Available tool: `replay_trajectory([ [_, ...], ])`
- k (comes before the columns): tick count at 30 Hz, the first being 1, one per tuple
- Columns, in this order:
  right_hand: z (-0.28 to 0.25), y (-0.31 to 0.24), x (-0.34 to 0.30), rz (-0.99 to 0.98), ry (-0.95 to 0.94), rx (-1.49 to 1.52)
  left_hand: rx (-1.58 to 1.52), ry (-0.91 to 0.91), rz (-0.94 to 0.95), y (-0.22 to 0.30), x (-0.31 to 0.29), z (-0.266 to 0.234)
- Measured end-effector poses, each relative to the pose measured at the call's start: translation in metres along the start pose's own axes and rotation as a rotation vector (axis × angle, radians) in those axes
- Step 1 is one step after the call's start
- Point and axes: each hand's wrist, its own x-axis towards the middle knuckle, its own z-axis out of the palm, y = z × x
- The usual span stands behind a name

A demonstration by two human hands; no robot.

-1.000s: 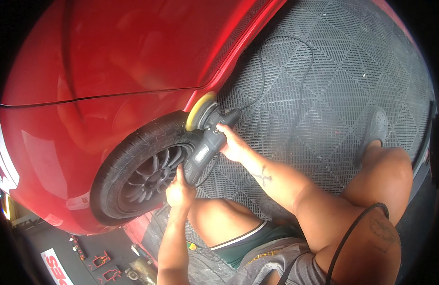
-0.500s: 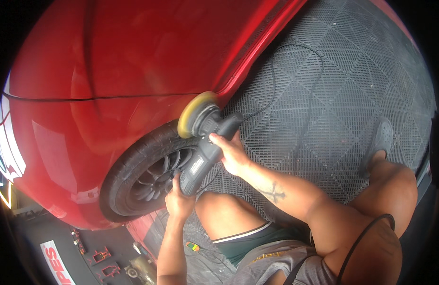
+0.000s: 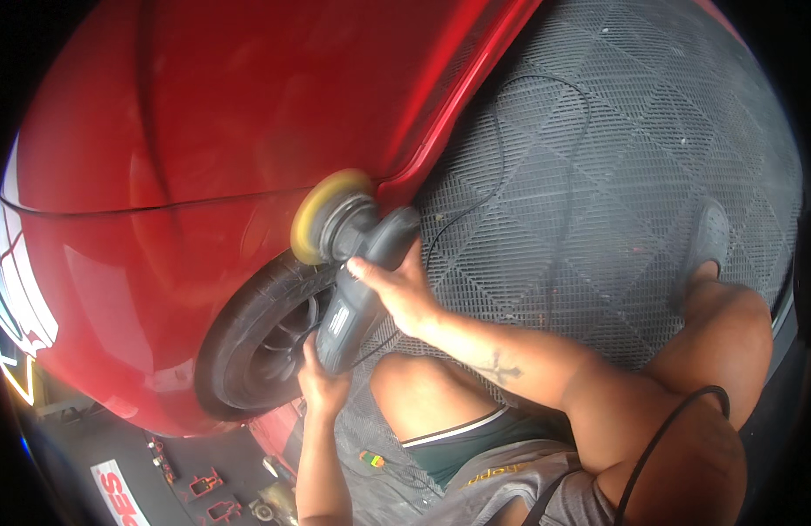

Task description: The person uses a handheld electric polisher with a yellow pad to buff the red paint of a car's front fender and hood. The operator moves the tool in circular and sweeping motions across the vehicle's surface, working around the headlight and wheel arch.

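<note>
"While the red car body (image 3: 230,105) fills the view above the wheel (image 3: 234,364), where does the polisher (image 3: 360,294) sit?"

"Just right of the wheel, as the view shows it. It slants, with its tail end beside the wheel's right edge and its head higher than the wheel. The yellow pad (image 3: 305,223) is tilted over the wheel's upper right, turned toward the red paint."

"Is the pad touching the paint?"

"I can't tell; its far face is hidden and its edge is blurred."

"And the hands?"

"Both hold the polisher. The left hand (image 3: 325,386), at the wheel's lower right, grips the tail end with the thumb laid along it; the other fingers are mostly hidden, so I can't tell how they lie. The right hand (image 3: 410,296), higher and farther right of the wheel, is wrapped round the body near the head, thumb across the near side."

"What else is around?"

"A dark cord (image 3: 501,145) loops over the grey grid floor (image 3: 642,202), up and right of the wheel. A grey shoe (image 3: 711,237) is well apart from the wheel, far to its right. A small green-and-yellow thing (image 3: 371,458) lies below and right of the wheel."
</note>
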Motion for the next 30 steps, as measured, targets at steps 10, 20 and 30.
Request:
replay_trajectory([
  [10, 0.079, 0.01, -0.059, -0.27, -0.482, -0.631, -0.661, 0.159, -0.084, -0.065, -0.055, 0.028],
  [20, 0.09, -0.081, -0.005, -0.457, -0.345, -0.524, -0.686, 0.185, -0.149, 0.074, 0.016, 0.036],
  [30, 0.122, 0.0, -0.06, -0.653, -0.411, -0.866, -0.895, 0.318, -0.094, -0.014, -0.035, 0.049],
])
